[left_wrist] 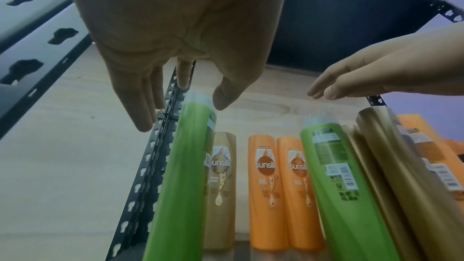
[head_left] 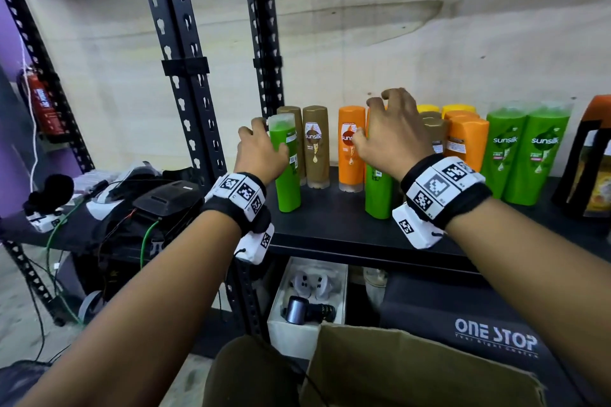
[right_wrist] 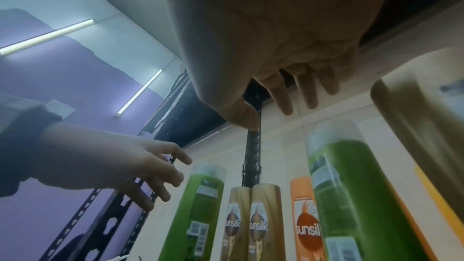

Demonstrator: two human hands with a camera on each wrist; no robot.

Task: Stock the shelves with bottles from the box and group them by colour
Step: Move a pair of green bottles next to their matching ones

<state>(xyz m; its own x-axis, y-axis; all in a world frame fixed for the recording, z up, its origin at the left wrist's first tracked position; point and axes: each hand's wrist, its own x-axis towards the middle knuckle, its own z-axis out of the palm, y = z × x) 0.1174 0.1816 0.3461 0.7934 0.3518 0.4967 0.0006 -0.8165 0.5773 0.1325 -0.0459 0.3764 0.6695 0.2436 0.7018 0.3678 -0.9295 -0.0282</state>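
Two green bottles stand upright on the black shelf (head_left: 330, 221). My left hand (head_left: 263, 142) hovers at the cap of the left green bottle (head_left: 287, 175), fingers spread and loose, holding nothing; the left wrist view shows this hand (left_wrist: 183, 104) just above that bottle (left_wrist: 185, 166). My right hand (head_left: 383, 122) is open over the second green bottle (head_left: 378, 192), its fingers (right_wrist: 286, 104) straight and clear of the cap (right_wrist: 331, 138). Behind stand brown bottles (head_left: 315, 145) and orange bottles (head_left: 351, 145). Two more green bottles (head_left: 525, 155) stand farther right.
Yellow, orange and brown bottles (head_left: 463, 135) cluster behind my right hand. A black and orange pack (head_left: 591, 155) sits at the far right. Black rack uprights (head_left: 185, 76) rise on the left, beside cables and devices (head_left: 158, 201). An open cardboard box (head_left: 396, 370) lies below me.
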